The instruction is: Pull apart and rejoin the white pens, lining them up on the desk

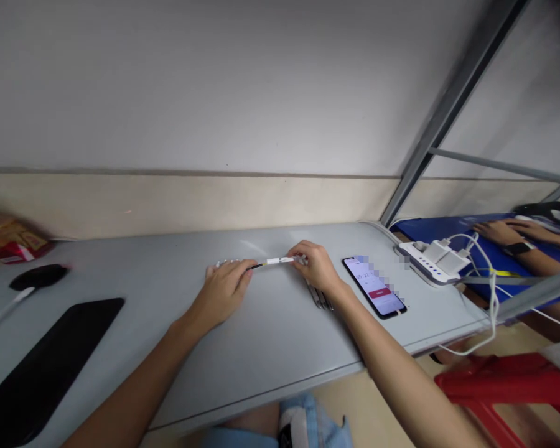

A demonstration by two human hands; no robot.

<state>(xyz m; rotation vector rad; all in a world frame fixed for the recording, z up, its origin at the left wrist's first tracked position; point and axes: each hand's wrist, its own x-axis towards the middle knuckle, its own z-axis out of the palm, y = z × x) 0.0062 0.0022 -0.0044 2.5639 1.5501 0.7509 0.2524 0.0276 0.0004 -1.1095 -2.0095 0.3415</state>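
Note:
A thin pen (276, 261) with a white barrel and a dark, narrow left end spans the gap between my two hands, just above the grey table (261, 348). My left hand (224, 287) is closed around its dark end. The fingertips of my right hand (315, 266) pinch the white end. Small whitish pieces (221, 263) show behind my left fingers; their kind is too small to make out. Partly covered by my right hand and wrist, several slim pens (318, 296) lie side by side on the table.
Right of my hand lies a phone (374, 287) with its screen lit. Beyond it are a white power strip (432, 262) with cables and a metal frame post (441, 124). A black mat (51, 367), a dark oval device (38, 277) and a red packet (12, 239) are leftward. Another person's hands (499, 233) rest farther right.

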